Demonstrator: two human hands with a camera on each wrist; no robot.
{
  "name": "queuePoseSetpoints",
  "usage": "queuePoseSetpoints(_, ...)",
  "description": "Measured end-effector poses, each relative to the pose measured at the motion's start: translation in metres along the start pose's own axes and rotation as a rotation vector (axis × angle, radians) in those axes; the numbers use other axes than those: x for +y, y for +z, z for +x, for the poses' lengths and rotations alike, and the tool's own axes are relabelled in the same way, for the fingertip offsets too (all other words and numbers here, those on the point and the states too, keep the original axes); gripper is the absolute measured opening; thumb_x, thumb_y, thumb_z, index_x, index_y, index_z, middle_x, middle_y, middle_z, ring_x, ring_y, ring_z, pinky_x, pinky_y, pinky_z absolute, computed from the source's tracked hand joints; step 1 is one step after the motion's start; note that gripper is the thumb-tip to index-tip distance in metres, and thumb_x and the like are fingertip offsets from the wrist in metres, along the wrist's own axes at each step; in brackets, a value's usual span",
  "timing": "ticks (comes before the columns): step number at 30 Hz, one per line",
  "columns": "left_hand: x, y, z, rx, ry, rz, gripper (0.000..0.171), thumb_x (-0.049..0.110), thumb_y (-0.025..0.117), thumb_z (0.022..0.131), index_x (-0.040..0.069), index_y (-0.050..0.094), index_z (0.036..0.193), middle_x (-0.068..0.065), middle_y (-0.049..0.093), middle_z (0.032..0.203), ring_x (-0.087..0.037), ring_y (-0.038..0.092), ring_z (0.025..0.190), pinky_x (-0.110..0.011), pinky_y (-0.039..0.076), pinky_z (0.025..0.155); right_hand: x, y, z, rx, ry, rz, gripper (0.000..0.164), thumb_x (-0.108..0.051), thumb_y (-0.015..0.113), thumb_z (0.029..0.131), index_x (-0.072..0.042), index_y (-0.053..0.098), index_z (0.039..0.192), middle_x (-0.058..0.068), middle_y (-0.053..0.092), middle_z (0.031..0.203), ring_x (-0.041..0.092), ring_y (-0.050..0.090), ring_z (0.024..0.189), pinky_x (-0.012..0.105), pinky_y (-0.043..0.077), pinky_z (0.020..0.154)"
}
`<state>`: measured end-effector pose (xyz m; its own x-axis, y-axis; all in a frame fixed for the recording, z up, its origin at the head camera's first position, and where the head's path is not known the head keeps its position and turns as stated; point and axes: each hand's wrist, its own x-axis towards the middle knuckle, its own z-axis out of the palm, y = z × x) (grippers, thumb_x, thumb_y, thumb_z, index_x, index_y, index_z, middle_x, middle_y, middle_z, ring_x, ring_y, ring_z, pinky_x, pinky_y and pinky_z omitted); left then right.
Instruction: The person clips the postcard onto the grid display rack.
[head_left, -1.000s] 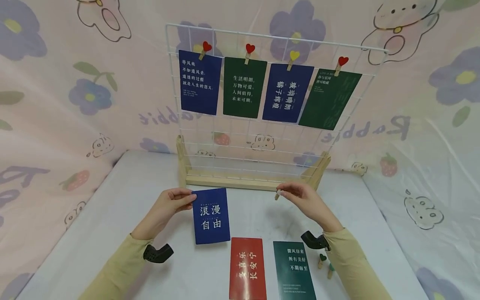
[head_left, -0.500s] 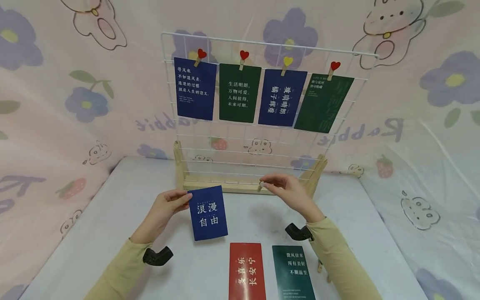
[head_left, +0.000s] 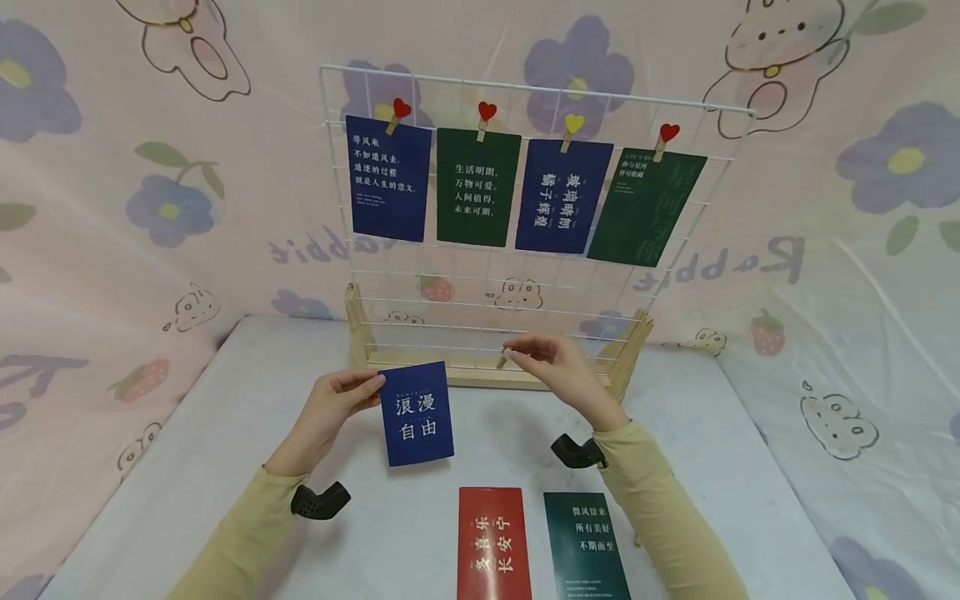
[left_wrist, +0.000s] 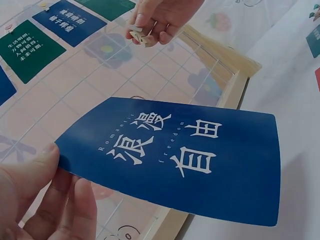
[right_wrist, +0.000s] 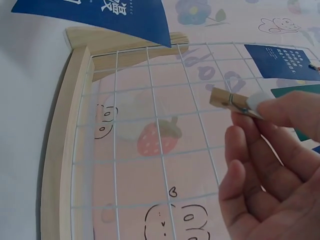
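My left hand pinches a blue card with white characters by its upper left edge, above the table. In the left wrist view the same card bends slightly, thumb on its face. My right hand pinches a small wooden clothespin in front of the rack's lower part. The right wrist view shows this clothespin with a white piece under the thumb. Behind both hands stands a white wire grid rack on a wooden base, with blue and green cards hanging from its upper part by heart clips.
A red card and a dark green card lie on the white table near its front. Part of another clip shows beside the right sleeve. A patterned cloth surrounds the table.
My right hand has moved left and toward the rack with the clothespin. The blue card in my left hand has risen a little. The head view has shifted slightly.
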<state>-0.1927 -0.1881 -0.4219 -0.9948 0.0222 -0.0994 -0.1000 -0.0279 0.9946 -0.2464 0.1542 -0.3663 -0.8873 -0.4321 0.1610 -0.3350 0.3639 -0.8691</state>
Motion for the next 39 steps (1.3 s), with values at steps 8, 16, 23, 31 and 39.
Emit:
queuePoseSetpoints(8,0.006,0.001,0.008,0.014,0.042,0.007,0.039,0.011,0.063,0.093,-0.015,0.055,0.121,0.003,0.068,0.087,-0.007,0.065,0.077,-0.022,0.054,0.078,-0.007,0.007,0.013,0.041,0.015,0.075,0.026,-0.022,0.066,0.093,-0.007,0.069,0.114,0.004,0.068,0.108,0.022,0.063,0.099,0.034,0.052,0.089)
queuePoseSetpoints(16,0.013,0.001,0.014,0.023,0.053,0.087,0.041,0.019,0.063,0.094,-0.008,0.057,0.124,-0.003,0.067,0.098,-0.009,0.065,0.084,-0.025,0.054,0.082,-0.013,0.015,0.029,0.054,-0.02,0.154,0.023,-0.021,0.069,0.09,-0.01,0.071,0.11,0.003,0.069,0.105,0.028,0.063,0.099,0.032,0.053,0.086)
queuePoseSetpoints(23,0.029,0.009,0.025,0.037,0.109,0.091,0.038,0.02,0.064,0.093,-0.007,0.06,0.12,-0.005,0.068,0.096,-0.012,0.066,0.083,-0.034,0.052,0.088,-0.036,0.023,0.034,0.1,0.024,0.154,0.026,-0.007,0.063,0.093,0.003,0.065,0.117,0.013,0.066,0.11,0.028,0.062,0.103,0.033,0.051,0.091)
queuePoseSetpoints(31,0.04,0.016,0.036,0.055,0.173,0.11,0.037,0.02,0.064,0.093,-0.007,0.062,0.118,-0.009,0.067,0.1,-0.012,0.065,0.084,-0.037,0.052,0.088,-0.023,0.029,0.047,0.144,-0.034,0.165,0.026,-0.016,0.066,0.093,-0.005,0.067,0.116,0.007,0.066,0.111,0.02,0.062,0.102,0.029,0.05,0.091)
queuePoseSetpoints(39,0.05,0.018,0.051,0.084,0.202,0.107,0.039,0.023,0.066,0.092,-0.006,0.062,0.119,-0.008,0.067,0.101,-0.012,0.065,0.086,-0.027,0.053,0.085,-0.031,0.031,0.062,0.209,-0.115,0.125,0.022,-0.017,0.065,0.093,-0.007,0.069,0.112,0.004,0.067,0.106,0.019,0.063,0.097,0.03,0.053,0.085)
